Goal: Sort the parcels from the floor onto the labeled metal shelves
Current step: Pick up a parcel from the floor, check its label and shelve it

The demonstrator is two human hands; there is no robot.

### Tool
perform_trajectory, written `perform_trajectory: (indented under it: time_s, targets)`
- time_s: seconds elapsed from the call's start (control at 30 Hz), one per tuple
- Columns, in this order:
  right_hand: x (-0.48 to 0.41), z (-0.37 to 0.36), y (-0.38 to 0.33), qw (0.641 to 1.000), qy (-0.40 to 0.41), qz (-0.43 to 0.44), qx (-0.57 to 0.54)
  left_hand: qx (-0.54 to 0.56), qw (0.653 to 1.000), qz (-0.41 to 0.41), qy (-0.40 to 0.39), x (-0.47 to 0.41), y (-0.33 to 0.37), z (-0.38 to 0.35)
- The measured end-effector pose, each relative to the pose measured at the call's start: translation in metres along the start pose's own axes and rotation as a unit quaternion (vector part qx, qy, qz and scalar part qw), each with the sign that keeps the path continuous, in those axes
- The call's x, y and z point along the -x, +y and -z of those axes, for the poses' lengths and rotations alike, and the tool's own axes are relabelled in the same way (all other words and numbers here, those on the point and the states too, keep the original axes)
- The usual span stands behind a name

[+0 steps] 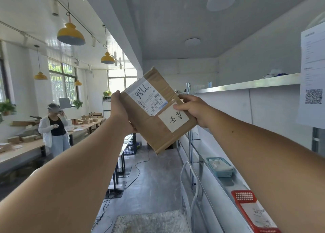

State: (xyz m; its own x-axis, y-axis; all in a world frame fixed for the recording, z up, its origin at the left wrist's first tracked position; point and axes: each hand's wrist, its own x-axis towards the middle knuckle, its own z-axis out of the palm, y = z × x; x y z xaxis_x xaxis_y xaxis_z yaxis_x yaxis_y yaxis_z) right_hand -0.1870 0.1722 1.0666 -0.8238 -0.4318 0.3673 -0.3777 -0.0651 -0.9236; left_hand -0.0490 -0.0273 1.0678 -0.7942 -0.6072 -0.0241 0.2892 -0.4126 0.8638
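beside the metal shelves point(246, 84), raised in the aisle, the fingers point(186, 97) of the right hand point(195, 109) curl over the right edge of a flat brown parcel point(158, 130), thumb laid on its face. the left hand point(121, 111) grips the opposite edge, most of its fingers hidden behind the cardboard. both arms are stretched forward and the parcel hangs in the air between the hands, tilted, clear of shelf and floor.

a printed shipping label point(149, 97) with barcodes and large handwritten characters covers the upper part of its face. a white slip point(173, 118) with handwriting sits just below it, next to the right thumb.

to the right, a lower shelf point(207, 155) carries a blue basket point(219, 167) and, nearer the camera, a red basket point(244, 196), each with something white inside. a paper notice point(313, 65) bearing a square code hangs at the far right.

below the hands, a cart point(149, 222) with a metal handle stands on the grey floor point(154, 176), with cables trailing beside it.

at left, a person in a white jacket point(54, 127) stands by a long surface point(22, 150) stacked with cardboard boxes, under yellow lamps point(71, 34) and barred windows.
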Motion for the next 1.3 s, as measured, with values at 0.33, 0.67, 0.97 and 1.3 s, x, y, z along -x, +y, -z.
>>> perform_trajectory:
  time_s: [0.33, 0.67, 0.97, 1.3]
  targets:
    - [0.004, 0.0, 0.017, 0.992, 0.1, 0.059, -0.054, 0.067, 0.998, -0.004, -0.011, 0.007, -0.01, -0.003]
    - [0.013, -0.02, 0.026, 0.973, 0.131, 0.024, -0.19, 0.226, 0.973, -0.028, -0.04, 0.003, -0.027, -0.009]
    - [0.014, -0.038, 0.044, 0.965, -0.01, -0.137, -0.223, 0.321, 0.945, -0.018, -0.056, 0.003, -0.038, -0.029]
    - [-0.003, -0.044, 0.049, 0.903, 0.074, -0.011, -0.423, 0.285, 0.957, -0.005, -0.053, -0.004, -0.049, -0.032]
